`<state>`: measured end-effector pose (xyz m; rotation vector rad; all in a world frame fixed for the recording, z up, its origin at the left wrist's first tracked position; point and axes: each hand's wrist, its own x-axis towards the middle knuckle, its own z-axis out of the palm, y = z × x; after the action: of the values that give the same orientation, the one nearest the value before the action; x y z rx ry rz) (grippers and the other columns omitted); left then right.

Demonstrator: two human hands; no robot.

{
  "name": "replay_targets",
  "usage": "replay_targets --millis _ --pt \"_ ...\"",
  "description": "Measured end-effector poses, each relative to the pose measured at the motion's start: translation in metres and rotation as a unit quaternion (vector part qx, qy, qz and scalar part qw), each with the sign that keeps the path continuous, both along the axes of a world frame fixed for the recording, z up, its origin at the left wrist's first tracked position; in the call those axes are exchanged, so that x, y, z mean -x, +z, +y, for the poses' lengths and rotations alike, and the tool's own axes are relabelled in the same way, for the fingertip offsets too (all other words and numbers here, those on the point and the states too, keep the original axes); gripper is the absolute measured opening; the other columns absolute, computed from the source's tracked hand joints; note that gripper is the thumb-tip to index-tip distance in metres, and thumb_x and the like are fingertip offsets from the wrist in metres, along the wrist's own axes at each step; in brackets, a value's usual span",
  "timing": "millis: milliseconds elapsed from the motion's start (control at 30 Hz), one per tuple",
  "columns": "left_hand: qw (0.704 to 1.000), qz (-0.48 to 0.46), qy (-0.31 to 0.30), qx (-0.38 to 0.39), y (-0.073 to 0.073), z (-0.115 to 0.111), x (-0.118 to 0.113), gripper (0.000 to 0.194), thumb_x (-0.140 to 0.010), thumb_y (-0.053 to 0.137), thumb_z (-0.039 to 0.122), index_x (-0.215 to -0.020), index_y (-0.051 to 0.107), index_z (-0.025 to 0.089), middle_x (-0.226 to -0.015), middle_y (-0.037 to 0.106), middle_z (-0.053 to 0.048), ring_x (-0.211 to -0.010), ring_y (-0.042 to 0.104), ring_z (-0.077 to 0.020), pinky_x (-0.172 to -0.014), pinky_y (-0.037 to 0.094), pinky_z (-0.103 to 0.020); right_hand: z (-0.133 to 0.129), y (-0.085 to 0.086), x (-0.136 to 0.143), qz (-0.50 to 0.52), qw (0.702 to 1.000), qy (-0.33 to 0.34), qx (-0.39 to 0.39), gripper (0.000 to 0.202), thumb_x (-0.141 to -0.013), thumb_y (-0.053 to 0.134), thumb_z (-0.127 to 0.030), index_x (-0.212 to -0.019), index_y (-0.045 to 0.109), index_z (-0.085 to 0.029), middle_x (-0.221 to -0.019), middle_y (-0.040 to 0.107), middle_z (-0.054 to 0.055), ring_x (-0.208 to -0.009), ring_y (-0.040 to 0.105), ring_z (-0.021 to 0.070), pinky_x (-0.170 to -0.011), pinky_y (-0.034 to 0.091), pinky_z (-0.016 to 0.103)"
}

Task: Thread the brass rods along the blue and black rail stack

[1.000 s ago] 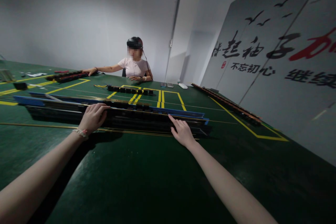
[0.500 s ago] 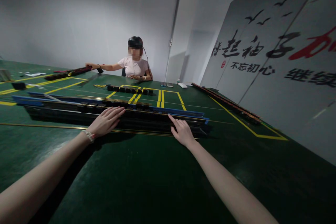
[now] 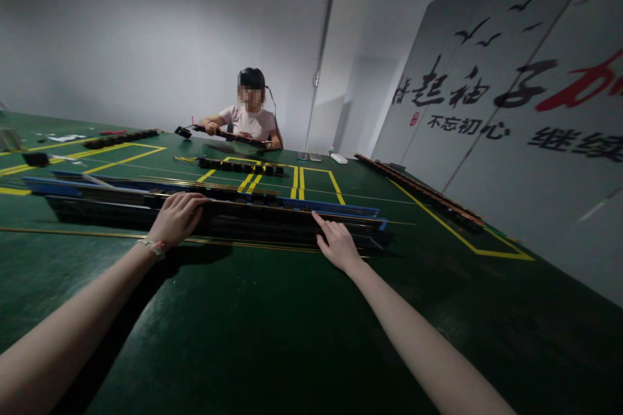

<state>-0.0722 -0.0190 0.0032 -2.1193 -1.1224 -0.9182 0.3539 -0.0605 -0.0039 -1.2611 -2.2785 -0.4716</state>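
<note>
A long, low black and blue rack (image 3: 292,225) lies across the green table in front of me. Thin brass-coloured strips (image 3: 253,193) and small black blocks run along its top. My left hand (image 3: 176,217) rests over the rack's near upper edge, left of its middle, fingers stretched out and lying on it. Near the right end, my right hand (image 3: 337,243) touches the same edge with its index finger out straight and the other fingers loosely bent. No held object shows in either hand. The undersides of my fingers are hidden.
Across the table a person (image 3: 250,120) holds a long dark strip in both hands. A row of black blocks (image 3: 241,167) lies beyond the rack, another dark row (image 3: 121,138) far left. Long strips (image 3: 418,188) line the right edge. Yellow tape marks the green table (image 3: 272,337).
My left hand has slid left along the rack's edge; my right hand has stayed put. The person opposite has drawn a dark strip in from the left and now holds it up.
</note>
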Motion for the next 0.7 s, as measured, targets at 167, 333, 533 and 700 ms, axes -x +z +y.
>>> replay_targets --millis 167,333,533,700 --pt "0.998 -0.023 0.049 -0.019 -0.005 0.003 0.017 0.026 -0.092 0.038 0.027 -0.111 0.055 0.019 -0.109 0.062 -0.011 -0.104 0.056 -0.0267 -0.091 0.041 -0.044 -0.001 0.000 0.000 0.001 1.000 0.000 0.003 0.062 -0.094 0.040 -0.024 -0.151 0.015 -0.021 -0.100 0.065 0.006 -0.088 0.058 0.0192 -0.081 0.046 0.035" --pt "1.000 0.022 -0.001 0.006 -0.009 0.004 0.001 0.041 -0.092 0.039 0.027 -0.132 0.045 0.018 -0.129 0.056 -0.012 -0.116 0.053 -0.0263 -0.097 0.040 -0.043 0.000 0.000 0.000 0.010 1.000 0.003 0.011 0.061 -0.093 0.040 -0.022 -0.150 0.020 -0.020 -0.100 0.065 0.007 -0.089 0.057 0.0203 -0.082 0.045 0.035" --pt "0.990 0.105 -0.085 0.032 -0.012 0.004 -0.021 0.057 -0.092 0.039 0.025 -0.147 0.028 0.023 -0.144 0.044 -0.008 -0.130 0.044 -0.0224 -0.110 0.031 -0.040 0.000 0.000 0.000 -0.001 1.000 -0.008 0.003 0.060 -0.092 0.042 -0.021 -0.149 0.023 -0.017 -0.099 0.064 0.006 -0.088 0.056 0.0197 -0.081 0.044 0.034" --pt "0.994 0.074 -0.075 0.043 -0.013 0.004 -0.020 0.057 -0.090 0.040 0.025 -0.146 0.031 0.026 -0.141 0.048 -0.007 -0.127 0.047 -0.0234 -0.108 0.034 -0.042 -0.001 0.001 0.000 0.010 1.000 0.001 0.013 0.060 -0.093 0.041 -0.023 -0.150 0.020 -0.020 -0.100 0.064 0.006 -0.088 0.057 0.0192 -0.082 0.045 0.034"
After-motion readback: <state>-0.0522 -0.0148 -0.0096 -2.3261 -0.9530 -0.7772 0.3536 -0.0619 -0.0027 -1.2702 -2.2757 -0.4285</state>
